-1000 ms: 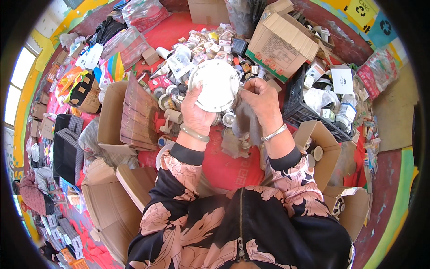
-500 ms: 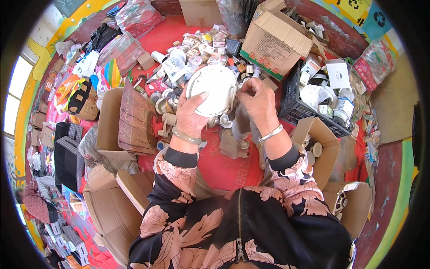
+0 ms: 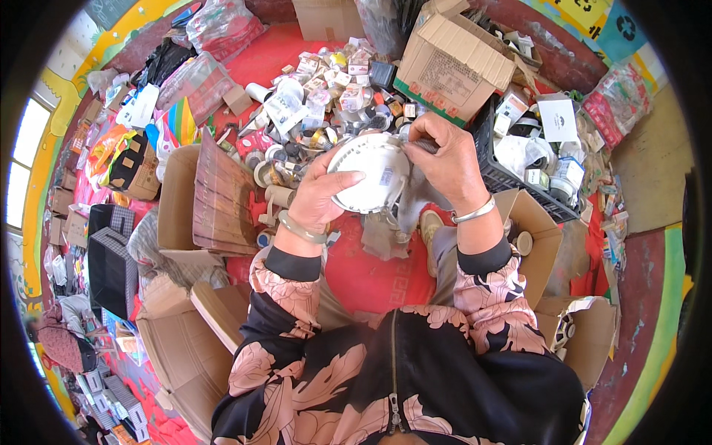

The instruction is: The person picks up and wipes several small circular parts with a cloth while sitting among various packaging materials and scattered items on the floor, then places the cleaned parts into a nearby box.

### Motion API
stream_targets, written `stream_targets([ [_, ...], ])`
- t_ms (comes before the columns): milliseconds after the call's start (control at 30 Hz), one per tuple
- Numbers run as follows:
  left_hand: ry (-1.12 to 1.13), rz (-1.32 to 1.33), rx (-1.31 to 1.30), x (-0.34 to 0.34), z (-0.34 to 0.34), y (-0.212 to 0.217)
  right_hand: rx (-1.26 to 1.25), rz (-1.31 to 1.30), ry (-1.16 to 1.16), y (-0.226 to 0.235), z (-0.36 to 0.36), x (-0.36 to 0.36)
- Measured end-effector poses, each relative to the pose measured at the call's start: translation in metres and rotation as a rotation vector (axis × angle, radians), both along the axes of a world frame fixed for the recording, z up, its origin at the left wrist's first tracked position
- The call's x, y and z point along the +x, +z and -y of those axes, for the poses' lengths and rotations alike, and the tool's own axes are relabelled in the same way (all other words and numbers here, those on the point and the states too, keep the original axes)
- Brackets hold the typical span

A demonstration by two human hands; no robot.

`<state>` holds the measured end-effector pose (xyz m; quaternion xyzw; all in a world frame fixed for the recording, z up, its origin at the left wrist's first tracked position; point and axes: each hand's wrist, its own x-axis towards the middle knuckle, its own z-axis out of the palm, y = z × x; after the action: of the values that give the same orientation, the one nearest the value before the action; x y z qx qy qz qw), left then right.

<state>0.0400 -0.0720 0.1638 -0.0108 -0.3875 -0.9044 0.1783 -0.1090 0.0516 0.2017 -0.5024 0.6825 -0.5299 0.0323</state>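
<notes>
My left hand (image 3: 320,194) grips a round white downlight (image 3: 371,189) by its left side, thumb lying across the face. The face shows slots around the rim and a small pale label. My right hand (image 3: 449,159) is closed in a pinch at the downlight's upper right edge. Between its thumb and fingers shows a small dark grey piece (image 3: 421,145), whose kind I cannot make out. Beyond my hands, a heap of small boxes and lamp parts (image 3: 348,81) covers the red floor cloth (image 3: 371,285).
Open cardboard boxes stand at my left (image 3: 178,178) and right (image 3: 541,245). A black plastic crate (image 3: 512,174) full of parts is at the right. Behind the heap leans a large carton (image 3: 452,70). A person in a dark red top (image 3: 63,343) is at the far left.
The downlight has come slightly nearer and to the right, and its face now shows slots and a label. My right hand has shifted right and up, turning, with a dark piece now visible.
</notes>
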Motion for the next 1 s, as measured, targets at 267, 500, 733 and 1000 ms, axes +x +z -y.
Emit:
stream_targets([
  [267,0.194,-0.099,0.335,-0.005,0.008,-0.012,0.0,0.135,-0.394,-0.022,-0.003,-0.05],
  [500,0.285,-0.15,0.444,0.0,0.024,-0.016,-0.365,0.869,0.066,-0.013,-0.017,-0.056],
  [733,0.193,-0.136,0.501,-0.005,0.016,-0.012,-0.469,1.075,-0.075,0.002,-0.011,-0.043],
  [1000,0.289,-0.133,0.411,-0.014,-0.001,0.002,0.092,-0.563,0.198,-0.022,0.028,0.05],
])
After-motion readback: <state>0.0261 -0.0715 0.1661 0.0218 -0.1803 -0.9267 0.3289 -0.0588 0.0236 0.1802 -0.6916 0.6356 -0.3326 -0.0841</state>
